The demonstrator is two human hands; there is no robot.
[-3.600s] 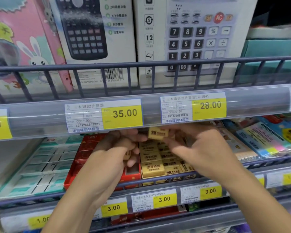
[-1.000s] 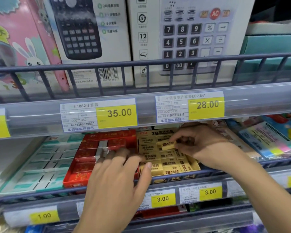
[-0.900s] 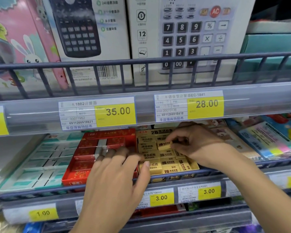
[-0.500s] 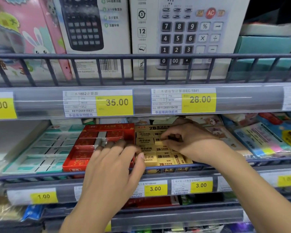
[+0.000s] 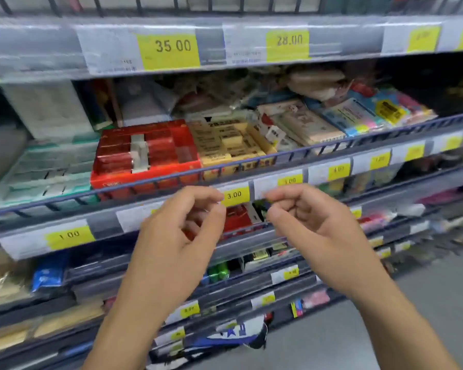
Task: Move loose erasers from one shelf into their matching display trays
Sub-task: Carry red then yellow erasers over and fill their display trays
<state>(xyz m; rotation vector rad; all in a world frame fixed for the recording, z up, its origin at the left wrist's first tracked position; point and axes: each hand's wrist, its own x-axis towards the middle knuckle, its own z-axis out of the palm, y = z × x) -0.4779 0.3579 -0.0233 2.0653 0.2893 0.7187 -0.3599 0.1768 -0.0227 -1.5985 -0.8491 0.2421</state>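
Note:
The yellow display tray (image 5: 262,141) holds rows of yellow 2B erasers, and one pale yellow eraser (image 5: 231,142) lies loose on top of them. To its left the red tray (image 5: 145,180) holds red-wrapped erasers with a white eraser (image 5: 139,153) lying across them. Both hands hover in front of the shelf's price rail, below the trays. My left hand (image 5: 182,228) has its fingers curled against the thumb with nothing visible in it. My right hand (image 5: 308,222) is a loose fist, also holding nothing that I can see.
A low wire fence (image 5: 251,162) runs along the shelf front above yellow price tags (image 5: 234,194). A teal tray (image 5: 38,180) sits at the left, and sticky-note packs (image 5: 372,116) at the right. More stocked shelves lie below, with grey floor (image 5: 425,316) at the lower right.
Both hands have pulled back out of the shelf and down to the price rail. The yellow eraser my right hand held now lies in the yellow tray. The view has tilted down.

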